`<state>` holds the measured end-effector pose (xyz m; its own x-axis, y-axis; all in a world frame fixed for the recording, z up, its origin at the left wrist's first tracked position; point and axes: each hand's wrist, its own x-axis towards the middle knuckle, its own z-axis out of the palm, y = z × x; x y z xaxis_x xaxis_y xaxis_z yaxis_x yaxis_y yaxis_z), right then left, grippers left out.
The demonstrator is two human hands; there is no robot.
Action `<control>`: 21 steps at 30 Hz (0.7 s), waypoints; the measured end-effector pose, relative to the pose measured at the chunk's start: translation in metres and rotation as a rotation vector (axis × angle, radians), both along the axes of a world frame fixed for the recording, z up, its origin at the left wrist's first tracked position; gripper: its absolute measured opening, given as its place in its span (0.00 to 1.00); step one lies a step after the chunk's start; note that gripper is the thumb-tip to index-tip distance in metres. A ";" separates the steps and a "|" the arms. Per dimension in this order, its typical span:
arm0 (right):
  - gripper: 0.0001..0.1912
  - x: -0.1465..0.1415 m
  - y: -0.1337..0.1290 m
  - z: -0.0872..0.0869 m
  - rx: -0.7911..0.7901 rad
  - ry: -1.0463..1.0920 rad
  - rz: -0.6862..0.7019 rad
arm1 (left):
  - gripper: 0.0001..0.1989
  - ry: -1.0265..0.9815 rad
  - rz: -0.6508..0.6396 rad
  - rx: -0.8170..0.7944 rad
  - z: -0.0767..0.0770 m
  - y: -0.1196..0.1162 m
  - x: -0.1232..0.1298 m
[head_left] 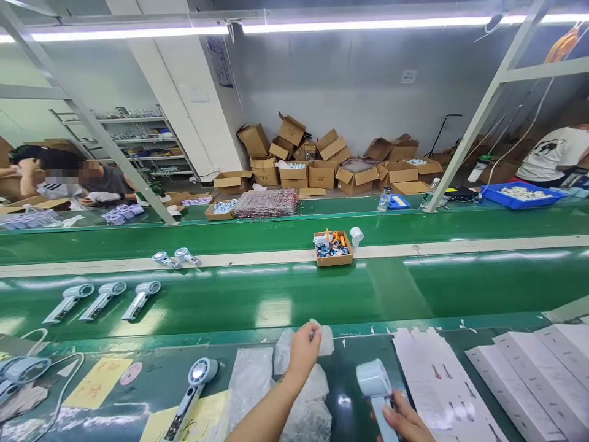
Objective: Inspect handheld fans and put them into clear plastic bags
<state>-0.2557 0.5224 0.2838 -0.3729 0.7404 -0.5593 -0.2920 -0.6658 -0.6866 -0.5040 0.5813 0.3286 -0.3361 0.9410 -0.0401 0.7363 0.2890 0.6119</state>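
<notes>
Your right hand is closed around the handle of a pale blue handheld fan, held upright just above the desk, while your left hand pinches the top corner of a thin clear plastic bag lying near the desk's far edge. The fan looks light and rigid, so the handle is the sound grip. The bag is probably limp and slippery, best pinched at an edge.

Counted on the conveyor belt: three handheld fans at its left near edge, two fan heads on the centre strip, one small carton of parts. Near bench: two fans, one held in the right hand; three white boxes at the right corner.
</notes>
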 end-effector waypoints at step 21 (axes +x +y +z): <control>0.28 -0.086 -0.050 0.049 0.251 0.230 0.337 | 0.23 -1.487 0.281 -0.030 0.056 -0.125 -0.034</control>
<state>-0.3417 0.4725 0.3324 -0.7084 0.6588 -0.2534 -0.2516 -0.5711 -0.7814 -0.5376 0.4560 0.3841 -0.1367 0.8478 -0.5124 -0.6077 0.3367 0.7192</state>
